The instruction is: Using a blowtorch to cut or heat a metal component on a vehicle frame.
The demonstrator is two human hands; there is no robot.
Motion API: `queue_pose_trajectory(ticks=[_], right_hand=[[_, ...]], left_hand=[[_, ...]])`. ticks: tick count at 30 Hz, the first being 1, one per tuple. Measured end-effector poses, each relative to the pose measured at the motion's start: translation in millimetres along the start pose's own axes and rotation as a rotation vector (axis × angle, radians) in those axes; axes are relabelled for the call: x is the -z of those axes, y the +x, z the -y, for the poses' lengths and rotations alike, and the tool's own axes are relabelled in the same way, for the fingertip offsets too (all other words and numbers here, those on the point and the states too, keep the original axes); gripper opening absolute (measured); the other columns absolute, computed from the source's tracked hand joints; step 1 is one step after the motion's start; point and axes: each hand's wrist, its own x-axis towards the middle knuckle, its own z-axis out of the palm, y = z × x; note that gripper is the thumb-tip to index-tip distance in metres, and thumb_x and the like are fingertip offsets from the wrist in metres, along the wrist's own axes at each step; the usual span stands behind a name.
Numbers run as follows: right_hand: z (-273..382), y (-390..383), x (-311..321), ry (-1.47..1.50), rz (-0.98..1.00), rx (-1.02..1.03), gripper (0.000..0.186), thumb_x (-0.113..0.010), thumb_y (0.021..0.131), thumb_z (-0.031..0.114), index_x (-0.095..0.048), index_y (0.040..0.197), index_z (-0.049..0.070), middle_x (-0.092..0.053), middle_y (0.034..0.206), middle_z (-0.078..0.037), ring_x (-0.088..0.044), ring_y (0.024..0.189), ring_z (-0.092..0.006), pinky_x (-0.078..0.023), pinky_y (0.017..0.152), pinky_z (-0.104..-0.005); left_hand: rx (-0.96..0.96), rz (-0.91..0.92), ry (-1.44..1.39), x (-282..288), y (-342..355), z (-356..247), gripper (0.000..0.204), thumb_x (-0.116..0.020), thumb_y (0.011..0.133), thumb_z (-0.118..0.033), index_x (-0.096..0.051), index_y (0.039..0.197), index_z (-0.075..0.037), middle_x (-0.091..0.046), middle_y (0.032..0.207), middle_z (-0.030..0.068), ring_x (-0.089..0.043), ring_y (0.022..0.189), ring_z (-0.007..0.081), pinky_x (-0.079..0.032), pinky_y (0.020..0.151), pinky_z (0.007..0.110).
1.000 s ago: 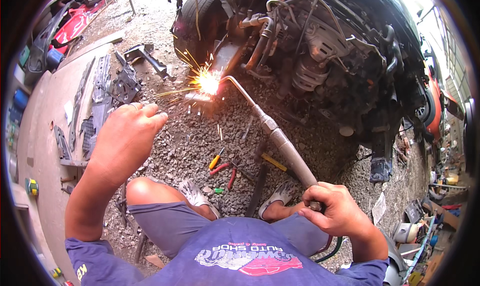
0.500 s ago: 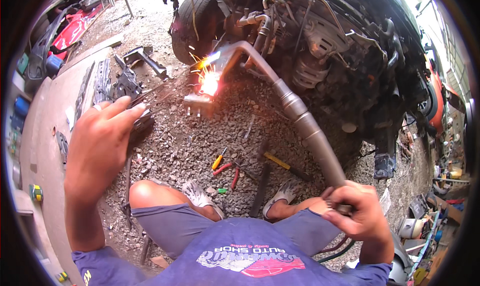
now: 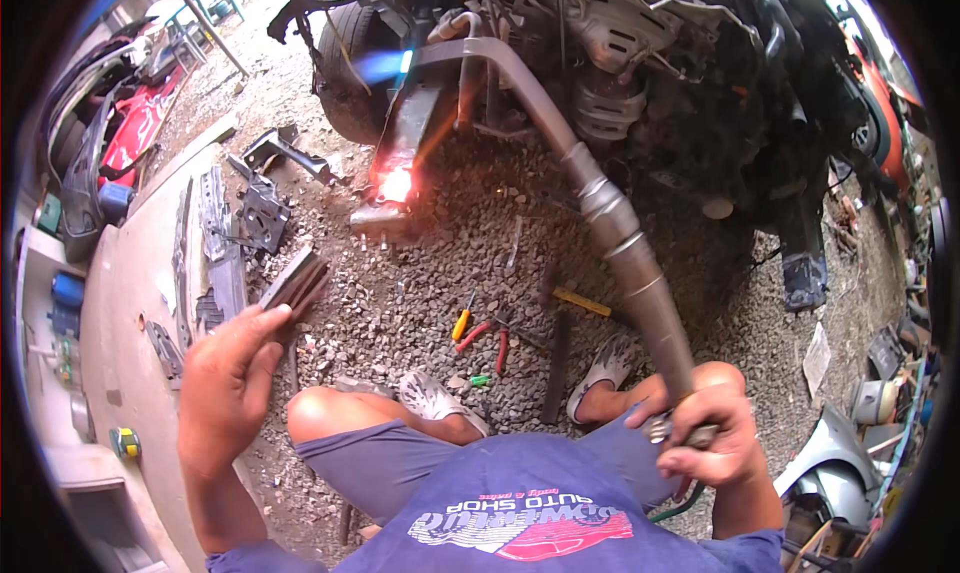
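Note:
My right hand [image 3: 710, 433] is closed round the valve end of a long metal gas torch [image 3: 618, 223]. Its bent neck reaches away to the upper left, and a blue flame [image 3: 378, 68] comes off the tip. Below the tip, a spot on the car's metal frame rail [image 3: 412, 123] glows orange-red, above a bracket end [image 3: 380, 219] with bolts poking down. My left hand [image 3: 235, 383] is held up at the left, its fingers closed on a flat grey-brown metal piece [image 3: 295, 283], blurred, whose exact kind I cannot make out.
The stripped car front [image 3: 690, 103] with a tyre [image 3: 350, 78] stands ahead over gravel. Between my feet and it lie a yellow-handled screwdriver [image 3: 462, 323], red-handled pliers [image 3: 485, 338] and a hammer [image 3: 585, 303]. Loose metal parts [image 3: 262, 213] lie left; a tape measure [image 3: 125, 443] sits on concrete.
The torch tip has moved up and left off the glowing spot, and the shower of sparks has stopped. My left hand has drawn back toward me and lower. The view has shifted slightly.

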Motion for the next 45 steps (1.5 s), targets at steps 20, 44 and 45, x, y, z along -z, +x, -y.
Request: queue_pose_trajectory(ticks=[20, 44, 45], right_hand=[[-132.6, -35.1, -45.7, 0.517, -0.022, -0.437, 0.016, -0.083, 0.100, 0.008, -0.072, 0.110, 0.004, -0.078, 0.097, -0.004, -0.075, 0.071, -0.0102, -0.059, 0.065, -0.0297], [-161.9, -25.7, -37.8, 0.298, -0.009, -0.238, 0.026, -0.089, 0.093, 0.019, -0.072, 0.106, 0.005, -0.074, 0.094, -0.011, -0.075, 0.083, -0.0270, -0.059, 0.077, -0.0377], [-162.6, -25.5, -38.7, 0.298, -0.010, -0.242, 0.026, -0.089, 0.093, 0.019, -0.072, 0.106, 0.005, -0.074, 0.094, -0.011, -0.075, 0.083, -0.0270, -0.059, 0.077, -0.0377]], left_hand=[[0.794, 0.241, -1.744, -213.9, -56.0, -100.5, 0.060, -0.061, 0.113, -0.017, -0.042, 0.168, -0.004, -0.067, 0.126, 0.0078, -0.070, 0.116, 0.0238, -0.060, 0.110, 0.056], [0.909, 0.353, -1.597, -261.2, 2.6, -101.7, 0.057, -0.073, 0.109, -0.023, -0.045, 0.156, -0.005, -0.064, 0.141, 0.0131, -0.065, 0.140, 0.0421, -0.059, 0.113, 0.058], [0.907, 0.343, -1.608, -263.8, 3.1, -101.1, 0.057, -0.073, 0.109, -0.023, -0.046, 0.156, -0.005, -0.065, 0.141, 0.0132, -0.065, 0.140, 0.0418, -0.059, 0.113, 0.058]])
